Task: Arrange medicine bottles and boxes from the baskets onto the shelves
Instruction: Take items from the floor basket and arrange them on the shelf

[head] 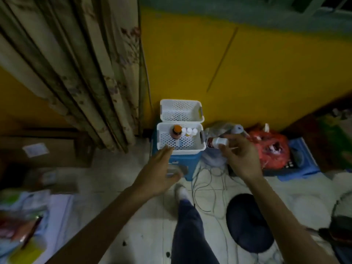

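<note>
Fingers (228,150) of right hand (242,159) pinch a white bottle (219,142), label blurred; left hand (158,174) fingers straight.

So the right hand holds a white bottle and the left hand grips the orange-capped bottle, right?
Not quite. The head view shows the left hand open, holding nothing, by the near basket; the orange-capped bottle stands in it untouched. The right hand does hold a white bottle.
</note>
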